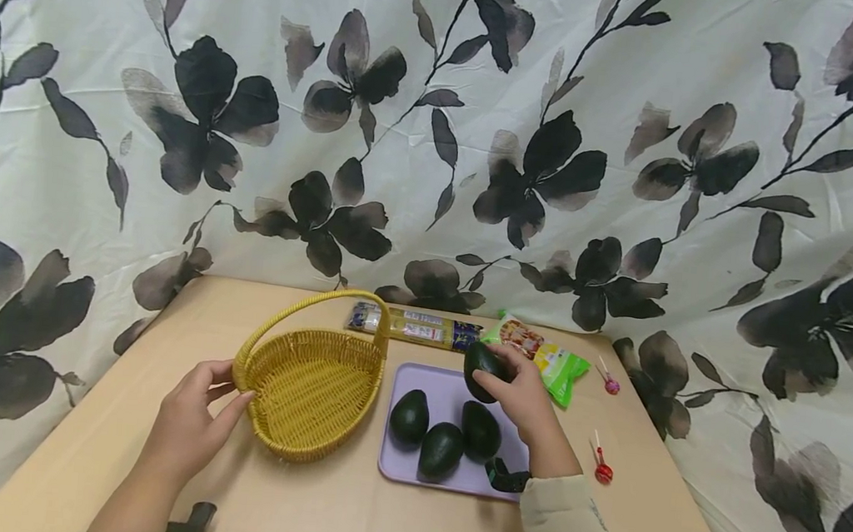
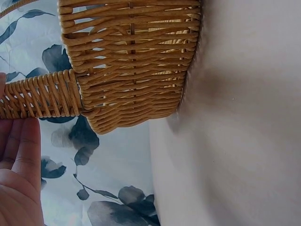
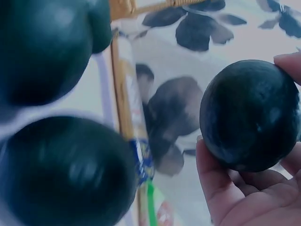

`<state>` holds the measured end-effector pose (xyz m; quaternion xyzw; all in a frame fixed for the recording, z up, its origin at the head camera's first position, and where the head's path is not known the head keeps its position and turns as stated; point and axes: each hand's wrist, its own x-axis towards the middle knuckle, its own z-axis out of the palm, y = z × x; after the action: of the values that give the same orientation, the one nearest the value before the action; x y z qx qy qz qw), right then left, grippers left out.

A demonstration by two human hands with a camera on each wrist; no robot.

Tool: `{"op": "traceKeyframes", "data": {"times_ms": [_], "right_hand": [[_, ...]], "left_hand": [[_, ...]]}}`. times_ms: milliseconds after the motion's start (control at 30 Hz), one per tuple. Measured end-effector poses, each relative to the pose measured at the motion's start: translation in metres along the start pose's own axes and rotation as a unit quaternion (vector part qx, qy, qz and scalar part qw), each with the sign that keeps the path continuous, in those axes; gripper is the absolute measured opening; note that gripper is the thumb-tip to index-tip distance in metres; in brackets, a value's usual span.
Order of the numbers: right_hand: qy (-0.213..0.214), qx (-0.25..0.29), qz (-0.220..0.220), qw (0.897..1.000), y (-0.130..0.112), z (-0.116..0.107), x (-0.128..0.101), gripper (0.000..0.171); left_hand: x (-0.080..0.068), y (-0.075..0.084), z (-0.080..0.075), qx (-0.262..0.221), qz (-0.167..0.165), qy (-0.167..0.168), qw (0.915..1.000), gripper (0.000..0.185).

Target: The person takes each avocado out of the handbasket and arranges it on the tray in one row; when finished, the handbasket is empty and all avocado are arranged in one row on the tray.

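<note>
My right hand (image 1: 520, 388) grips a dark green avocado (image 1: 483, 371) over the back of a lilac tray (image 1: 404, 375). In the right wrist view, fingers and thumb are curled round that avocado (image 3: 249, 115). Three more avocados lie on the tray, one (image 1: 409, 417) at its left, one (image 1: 441, 451) at the front and one (image 1: 481, 431) near its middle. My left hand (image 1: 192, 419) pinches the base of the handle on a yellow wicker basket (image 1: 303, 407), left of the tray. Only the weave shows inside the basket. The left wrist view shows the fingers against the woven handle (image 2: 42, 96).
Behind the tray lies a long pack of noodles or pasta (image 1: 421, 329), with a green and yellow snack bag (image 1: 557, 368) beside it. Two lollipops, one pink (image 1: 612, 387) and one red (image 1: 603, 473), lie at the right. A floral curtain (image 1: 436, 150) hangs along the table's back edge.
</note>
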<state>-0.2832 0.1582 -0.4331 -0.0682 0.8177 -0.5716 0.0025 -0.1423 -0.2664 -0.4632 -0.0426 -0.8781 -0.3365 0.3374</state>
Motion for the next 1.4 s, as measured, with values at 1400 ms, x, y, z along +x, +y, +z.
{"op": "traceKeyframes", "data": {"times_ms": [1400], "right_hand": [[0.074,-0.041,0.092,0.992,0.085,-0.040,-0.036,0.057]], "left_hand": [[0.002,0.002,0.001,-0.017,-0.003,0.005,0.9998,0.047]]}}
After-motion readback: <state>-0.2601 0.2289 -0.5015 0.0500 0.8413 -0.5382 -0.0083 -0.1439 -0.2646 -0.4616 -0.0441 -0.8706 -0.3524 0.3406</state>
